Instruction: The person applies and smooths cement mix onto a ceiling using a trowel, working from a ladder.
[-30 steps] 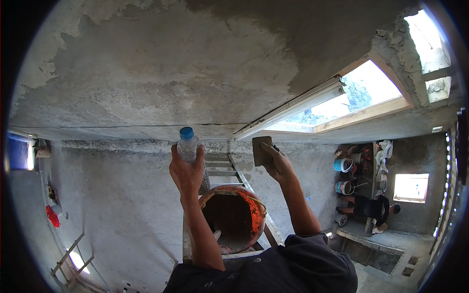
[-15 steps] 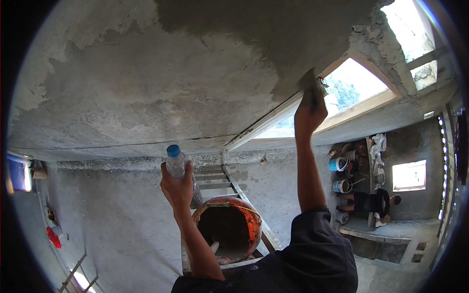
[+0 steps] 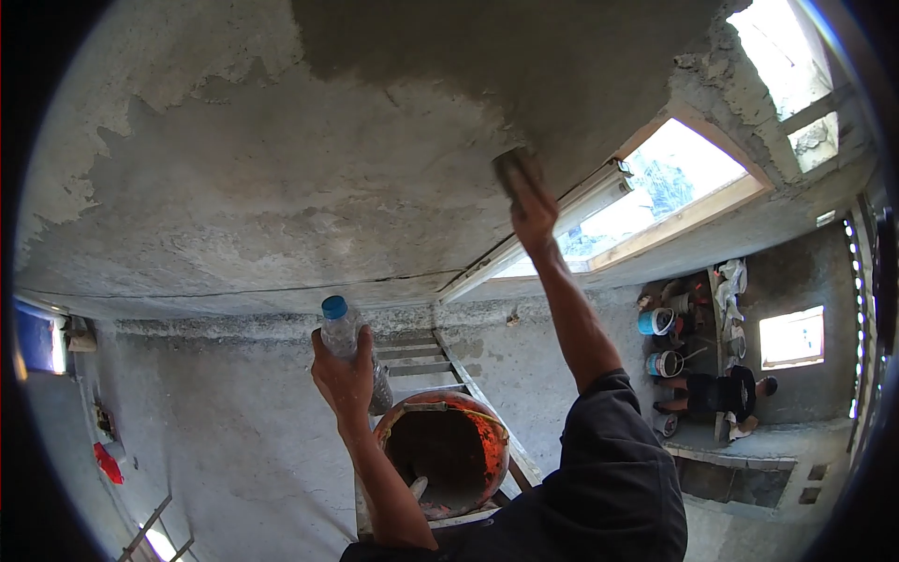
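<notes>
My left hand [image 3: 343, 382] is wrapped round a clear plastic bottle [image 3: 340, 330] with a blue cap, held upright over the left side of the ladder. Up at the wall [image 3: 234, 178], my right hand [image 3: 534, 215] grips a dark flat trowel [image 3: 512, 169], blurred by motion. Its blade overlaps the lower edge of a darker, damp-looking plaster patch [image 3: 421, 47], left of the window. Below my hands, an orange-stained bucket [image 3: 493, 448] stands at the ladder's top; a light-coloured handle [image 3: 419, 486] shows inside it.
The ladder [image 3: 451, 353] reaches down to the grey floor beneath me. To the right is a framed window opening [image 3: 688, 169]. Farther right, another person [image 3: 721, 391] is near several buckets [image 3: 665, 363] and a ledge. A red item [image 3: 108, 463] lies at far left.
My right hand has swept the trowel left along the wall, away from the window corner. My left hand still holds the bottle in nearly the same spot.
</notes>
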Tool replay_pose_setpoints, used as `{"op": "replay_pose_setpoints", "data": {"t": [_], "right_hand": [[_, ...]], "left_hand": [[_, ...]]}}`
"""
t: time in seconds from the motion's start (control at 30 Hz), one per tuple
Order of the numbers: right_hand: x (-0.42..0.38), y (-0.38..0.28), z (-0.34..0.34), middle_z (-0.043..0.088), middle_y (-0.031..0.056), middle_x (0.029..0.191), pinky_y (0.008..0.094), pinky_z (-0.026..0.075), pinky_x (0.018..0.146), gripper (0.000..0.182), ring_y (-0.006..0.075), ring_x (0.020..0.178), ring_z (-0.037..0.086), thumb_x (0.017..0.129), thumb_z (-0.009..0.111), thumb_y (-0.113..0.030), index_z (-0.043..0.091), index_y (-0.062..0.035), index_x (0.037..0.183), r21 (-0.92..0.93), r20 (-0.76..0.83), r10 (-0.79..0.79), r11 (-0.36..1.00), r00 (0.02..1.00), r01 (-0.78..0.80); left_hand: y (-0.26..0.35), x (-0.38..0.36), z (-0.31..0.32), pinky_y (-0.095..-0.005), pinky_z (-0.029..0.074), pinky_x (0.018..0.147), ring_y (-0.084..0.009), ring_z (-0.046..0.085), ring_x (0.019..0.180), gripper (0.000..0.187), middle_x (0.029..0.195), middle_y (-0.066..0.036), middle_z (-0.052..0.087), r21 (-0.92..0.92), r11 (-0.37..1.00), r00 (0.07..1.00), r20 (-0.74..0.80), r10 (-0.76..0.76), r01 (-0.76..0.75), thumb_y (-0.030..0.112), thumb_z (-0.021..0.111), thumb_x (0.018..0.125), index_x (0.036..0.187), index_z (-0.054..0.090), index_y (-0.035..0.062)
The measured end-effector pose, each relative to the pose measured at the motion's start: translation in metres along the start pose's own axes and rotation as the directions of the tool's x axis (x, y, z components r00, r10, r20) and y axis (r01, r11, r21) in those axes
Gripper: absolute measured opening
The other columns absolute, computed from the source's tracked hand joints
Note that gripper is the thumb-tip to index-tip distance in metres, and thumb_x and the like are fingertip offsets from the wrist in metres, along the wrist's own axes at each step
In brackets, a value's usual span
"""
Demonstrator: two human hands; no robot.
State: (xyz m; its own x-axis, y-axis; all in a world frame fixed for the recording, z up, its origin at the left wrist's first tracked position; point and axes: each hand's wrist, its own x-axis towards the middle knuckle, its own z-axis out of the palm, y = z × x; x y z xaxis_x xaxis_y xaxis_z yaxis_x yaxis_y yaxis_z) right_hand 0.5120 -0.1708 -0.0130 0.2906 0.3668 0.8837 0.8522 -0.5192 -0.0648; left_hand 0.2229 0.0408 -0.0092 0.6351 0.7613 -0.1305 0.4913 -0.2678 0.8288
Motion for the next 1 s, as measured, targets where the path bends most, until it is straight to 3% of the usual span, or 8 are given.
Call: {"op": "replay_pose_setpoints", "data": {"t": [0.13, 0.2, 0.3, 0.43, 0.73, 0.8, 0.9, 1.0], "right_hand": [[0.062, -0.003, -0.040, 0.058, 0.0196, 0.122, 0.0412, 0.046, 0.097, 0.058, 0.0323, 0.113, 0.057, 0.068, 0.043, 0.018, 0.061, -0.0035, 0.118, -0.101, -0.123, 0.057, 0.992, 0.991, -0.070], [0.090, 0.012, -0.041, 0.058, 0.0176, 0.123, 0.0409, 0.047, 0.097, 0.061, 0.0316, 0.114, 0.057, 0.064, 0.044, 0.018, 0.062, -0.0037, 0.118, -0.221, -0.335, -0.136, 0.973, 0.932, 0.063], [0.058, 0.032, -0.018, 0.056, 0.0131, 0.127, 0.0413, 0.044, 0.100, 0.059, 0.0304, 0.118, 0.054, 0.064, 0.054, 0.014, 0.063, -0.0086, 0.117, -0.052, -0.126, 0.077, 0.995, 0.989, -0.084], [0.007, 0.014, -0.001, 0.056, 0.0165, 0.126, 0.0399, 0.047, 0.097, 0.057, 0.0316, 0.120, 0.052, 0.060, 0.052, 0.019, 0.064, -0.0041, 0.110, 0.065, 0.166, -0.099, 0.994, 0.981, 0.089], [0.072, 0.015, -0.036, 0.061, 0.0203, 0.117, 0.0427, 0.045, 0.099, 0.049, 0.0344, 0.111, 0.058, 0.070, 0.047, 0.011, 0.059, 0.0033, 0.116, -0.127, -0.177, -0.059, 0.991, 0.982, 0.036], [0.072, 0.029, -0.033, 0.053, 0.0153, 0.130, 0.0403, 0.045, 0.099, 0.064, 0.0324, 0.125, 0.047, 0.059, 0.054, 0.015, 0.058, -0.0023, 0.120, -0.058, -0.006, 0.023, 0.998, 1.000, -0.024], [0.040, 0.047, -0.030, 0.052, 0.0136, 0.132, 0.0398, 0.044, 0.102, 0.065, 0.0326, 0.125, 0.046, 0.060, 0.055, 0.016, 0.059, -0.0060, 0.121, -0.026, 0.175, -0.158, 0.986, 0.972, 0.165], [-0.011, 0.047, -0.040, 0.053, 0.0130, 0.131, 0.0400, 0.044, 0.102, 0.060, 0.0313, 0.124, 0.047, 0.062, 0.057, 0.015, 0.060, -0.0057, 0.118, 0.015, 0.348, -0.120, 0.992, 0.930, 0.122]], "left_hand": [[0.003, -0.001, 0.000, -0.0429, 0.049, 0.075, -0.0361, 0.065, 0.089, 0.047, 0.096, -0.019, 0.067, 0.018, 1.000, 1.000, 0.005, -0.001, 0.001, 0.033, 0.072, 0.078, 0.108, 0.056, -0.0001], [0.000, 0.000, 0.000, -0.0430, 0.049, 0.075, -0.0362, 0.065, 0.088, 0.048, 0.096, -0.019, 0.066, 0.026, 1.000, 1.000, 0.009, -0.001, 0.001, 0.033, 0.072, 0.077, 0.108, 0.056, -0.0003], [0.002, -0.001, -0.001, -0.0431, 0.049, 0.075, -0.0363, 0.065, 0.088, 0.048, 0.096, -0.019, 0.066, 0.049, 0.999, 1.000, 0.017, -0.010, 0.009, 0.033, 0.072, 0.077, 0.108, 0.056, -0.0006], [0.001, 0.000, 0.000, -0.0436, 0.049, 0.075, -0.0369, 0.065, 0.088, 0.049, 0.096, -0.019, 0.066, 0.008, 1.000, 1.000, 0.014, -0.007, 0.007, 0.033, 0.072, 0.077, 0.108, 0.055, -0.0012], [0.002, 0.000, 0.000, -0.0437, 0.049, 0.076, -0.0368, 0.065, 0.088, 0.049, 0.094, -0.021, 0.066, 0.045, 0.999, 1.000, 0.012, 0.002, -0.003, 0.033, 0.072, 0.077, 0.107, 0.055, -0.0027], [0.004, -0.001, 0.001, -0.0439, 0.049, 0.076, -0.0369, 0.065, 0.088, 0.049, 0.094, -0.021, 0.066, 0.049, 0.999, 1.000, 0.000, 0.009, -0.009, 0.033, 0.072, 0.077, 0.106, 0.055, -0.0027], [-0.002, -0.002, 0.004, -0.0450, 0.049, 0.071, -0.0377, 0.065, 0.084, 0.045, 0.089, -0.020, 0.066, 0.027, 0.999, 0.999, -0.027, 0.039, -0.038, 0.031, 0.072, 0.077, 0.102, 0.054, -0.0007], [-0.005, 0.002, 0.002, -0.0461, 0.049, 0.067, -0.0386, 0.065, 0.079, 0.040, 0.085, -0.019, 0.065, 0.003, 0.998, 0.997, -0.039, 0.066, -0.066, 0.030, 0.072, 0.077, 0.098, 0.053, 0.0013]]}}
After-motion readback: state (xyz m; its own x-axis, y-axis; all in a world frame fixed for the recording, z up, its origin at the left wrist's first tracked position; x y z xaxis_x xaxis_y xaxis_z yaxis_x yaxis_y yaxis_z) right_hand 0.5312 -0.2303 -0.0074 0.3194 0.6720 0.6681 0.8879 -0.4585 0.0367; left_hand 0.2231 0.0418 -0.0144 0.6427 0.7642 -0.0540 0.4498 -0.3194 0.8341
